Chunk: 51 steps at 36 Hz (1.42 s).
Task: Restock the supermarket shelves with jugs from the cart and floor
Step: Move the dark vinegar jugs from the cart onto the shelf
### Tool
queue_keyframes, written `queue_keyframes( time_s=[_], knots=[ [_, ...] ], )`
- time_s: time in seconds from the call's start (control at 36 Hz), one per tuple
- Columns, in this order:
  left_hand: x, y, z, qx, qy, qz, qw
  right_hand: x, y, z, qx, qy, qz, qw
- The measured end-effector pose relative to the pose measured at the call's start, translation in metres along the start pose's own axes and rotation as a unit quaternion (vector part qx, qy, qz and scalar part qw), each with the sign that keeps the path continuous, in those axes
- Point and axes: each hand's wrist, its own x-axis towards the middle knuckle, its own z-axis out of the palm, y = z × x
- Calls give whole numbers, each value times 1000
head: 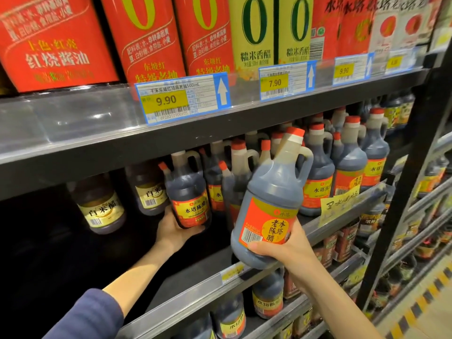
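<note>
Two jugs going up at once?

Yes. Left hand (171,231) deep in the middle shelf (186,272), fingers curled round the base of the left jug (189,199), setting it upright near the white-vinegar bottles (102,209). Right hand (291,248) wrapped under the right jug (271,204), thumb near the barcode, holding it tilted in the air just in front of the shelf edge.

Placing step, then?

Seemingly, for the left one: on the shelf or nearly so; cannot tell whether fully down. Right one not yet past the lip.

Next move?

Probably letting go on the left and clearing that arm. Then levelling the right jug and sliding it into the gap between the left jug and the full row (347,172) to the right. Calls for keeping the red cap below the upper shelf and turning the label outward. Little room in there; easy to knock a neighbour.
</note>
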Motion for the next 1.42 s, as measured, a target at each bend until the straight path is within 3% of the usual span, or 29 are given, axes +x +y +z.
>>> queue_keyframes(
  time_s=[0.25,0.61,0.78,1.0,1.11,1.25,1.42],
  knots=[
    [8,1,-8,4,-54,-1,999,3,3,-3,33,11,14,999],
    [-8,16,-7,-31,-65,0,997,4,4,-8,32,15,25,999],
    [-55,48,-1,-114,5,-40,993,4,2,-4,28,18,19,999],
    [-101,89,7,-4,-162,106,981,-3,4,14,49,29,-8,998],
    [-104,112,8,-44,-201,113,972,-9,5,26,45,35,-62,996],
    [-106,116,6,-83,-184,124,971,-18,6,41,-1,35,-131,991],
    [-100,104,-14,-77,-168,122,975,-10,13,53,-55,16,-136,989]
  ],
)
